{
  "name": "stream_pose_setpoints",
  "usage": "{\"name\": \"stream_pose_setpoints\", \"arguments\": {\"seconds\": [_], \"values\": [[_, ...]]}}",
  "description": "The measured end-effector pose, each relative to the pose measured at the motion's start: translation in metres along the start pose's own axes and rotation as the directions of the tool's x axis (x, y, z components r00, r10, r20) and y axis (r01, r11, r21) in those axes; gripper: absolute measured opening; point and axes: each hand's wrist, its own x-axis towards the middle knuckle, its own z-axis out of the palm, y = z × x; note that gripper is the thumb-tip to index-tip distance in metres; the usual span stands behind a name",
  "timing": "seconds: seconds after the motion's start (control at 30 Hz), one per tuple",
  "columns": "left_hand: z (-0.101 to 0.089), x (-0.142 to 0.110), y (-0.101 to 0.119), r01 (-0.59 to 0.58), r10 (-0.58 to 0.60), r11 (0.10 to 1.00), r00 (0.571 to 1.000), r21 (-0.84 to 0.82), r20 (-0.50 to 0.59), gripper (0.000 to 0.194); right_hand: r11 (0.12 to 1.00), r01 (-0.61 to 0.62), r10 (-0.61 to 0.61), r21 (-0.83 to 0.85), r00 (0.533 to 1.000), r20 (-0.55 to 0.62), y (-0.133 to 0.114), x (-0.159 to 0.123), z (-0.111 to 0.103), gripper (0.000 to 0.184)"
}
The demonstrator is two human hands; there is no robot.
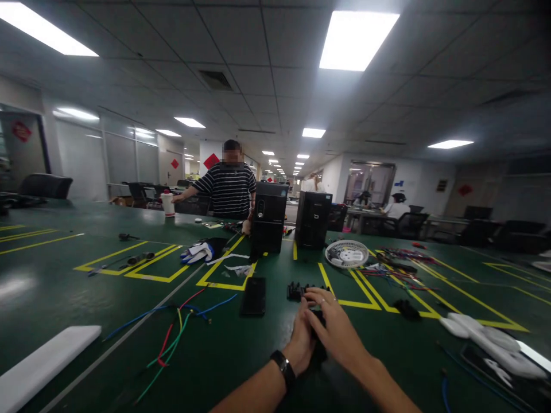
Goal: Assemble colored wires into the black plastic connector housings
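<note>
My left hand [302, 338], with a black band on its wrist, is raised over the near middle of the green table. Its fingers are closed and partly covered by my right hand [330, 316], whose curled fingers meet it. Between the two palms a small dark part [319, 319] shows; most of it is hidden, so its kind is unclear. Just beyond my fingertips lies a black piece with a row of short prongs [295, 291]. A black phone-like slab [253, 297] rests flat to the left of my hands.
Two black computer towers [270, 218] stand further back, with a person in a striped shirt [232, 192] behind. A white round basket [346, 254] and tangled wires [404, 269] lie right. Coloured wires [174, 332], a glove [198, 252] and a white slab [47, 364] lie left.
</note>
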Motion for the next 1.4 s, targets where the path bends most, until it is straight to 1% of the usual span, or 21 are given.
{"name": "stream_pose_setpoints", "arguments": {"seconds": [0.03, 0.1, 0.13, 0.17, 0.23, 0.27, 0.33, 0.4, 0.47, 0.5, 0.57, 0.63, 0.8, 0.97, 1.1, 1.27, 1.33, 1.4], "values": [[0.001, 0.001, -0.001, 0.013, -0.013, 1.000, 1.000, 0.001, -0.010, 0.051, 1.000, -0.012, 0.011, 0.019, 0.997, 0.072, 0.012, -0.015, -0.011, 0.040], [0.004, 0.002, -0.004, 0.069, -0.068, 0.997, 0.998, 0.030, -0.015, 0.057, 0.999, -0.024, 0.015, 0.044, 0.981, 0.191, 0.028, -0.037, -0.026, 0.056], [0.005, 0.003, -0.006, 0.100, -0.100, 0.993, 0.995, 0.055, -0.012, 0.059, 0.999, -0.023, 0.012, 0.048, 0.975, 0.221, 0.033, -0.045, -0.030, 0.058], [0.006, 0.002, -0.008, 0.123, -0.124, 0.989, 0.992, 0.084, 0.004, 0.060, 0.999, -0.020, 0.009, 0.046, 0.973, 0.230, 0.037, -0.049, -0.033, 0.055], [0.008, 0.000, -0.011, 0.107, -0.117, 0.982, 0.991, 0.153, 0.058, 0.058, 1.000, -0.014, 0.008, 0.025, 0.975, 0.224, 0.045, -0.053, -0.038, 0.048], [0.008, -0.001, -0.012, 0.066, -0.083, 0.977, 0.994, 0.205, 0.076, 0.055, 1.000, -0.016, 0.014, 0.007, 0.976, 0.219, 0.052, -0.054, -0.042, 0.046], [0.007, -0.002, -0.010, -0.070, 0.051, 0.937, 0.997, 0.341, 0.064, 0.049, 0.997, -0.057, 0.067, -0.054, 0.976, 0.206, 0.070, -0.053, -0.052, 0.046], [0.005, -0.001, -0.005, -0.198, 0.209, 0.854, 0.977, 0.481, 0.031, 0.044, 0.980, -0.141, 0.167, -0.142, 0.967, 0.190, 0.096, -0.053, -0.063, 0.047], [0.003, 0.003, 0.000, -0.257, 0.308, 0.787, 0.951, 0.561, 0.004, 0.040, 0.946, -0.220, 0.269, -0.238, 0.944, 0.194, 0.125, -0.051, -0.069, 0.048], [0.001, 0.005, 0.002, -0.266, 0.328, 0.771, 0.945, 0.578, -0.003, 0.039, 0.927, -0.243, 0.305, -0.284, 0.931, 0.200, 0.138, -0.049, -0.071, 0.048], [0.000, 0.007, 0.004, -0.255, 0.325, 0.766, 0.946, 0.591, -0.014, 0.038, 0.900, -0.256, 0.342, -0.354, 0.917, 0.207, 0.158, -0.039, -0.068, 0.049], [-0.001, 0.007, 0.005, -0.240, 0.312, 0.767, 0.950, 0.594, -0.019, 0.038, 0.889, -0.247, 0.343, -0.385, 0.916, 0.206, 0.170, -0.025, -0.062, 0.049], [-0.003, 0.009, 0.002, -0.219, 0.296, 0.768, 0.955, 0.601, -0.031, 0.037, 0.891, -0.207, 0.313, -0.404, 0.925, 0.215, 0.179, 0.006, -0.043, 0.048], [-0.006, 0.014, 0.001, -0.218, 0.282, 0.739, 0.959, 0.637, 0.001, 0.040, 0.884, -0.189, 0.300, -0.427, 0.931, 0.208, 0.182, 0.015, -0.033, 0.044], [-0.005, 0.016, 0.002, -0.194, 0.271, 0.712, 0.962, 0.674, -0.009, 0.041, 0.882, -0.170, 0.286, -0.440, 0.935, 0.212, 0.183, 0.015, -0.031, 0.047], [-0.005, 0.015, 0.002, -0.182, 0.246, 0.708, 0.969, 0.683, 0.003, 0.041, 0.868, -0.163, 0.291, -0.469, 0.932, 0.215, 0.179, 0.015, -0.030, 0.051], [-0.006, 0.015, 0.002, -0.184, 0.240, 0.708, 0.971, 0.682, 0.011, 0.041, 0.848, -0.190, 0.317, -0.494, 0.930, 0.186, 0.178, 0.014, -0.034, 0.054], [-0.007, 0.015, 0.002, -0.185, 0.239, 0.713, 0.971, 0.677, 0.013, 0.041, 0.801, -0.261, 0.373, -0.539, 0.922, 0.108, 0.180, 0.012, -0.044, 0.055]]}}
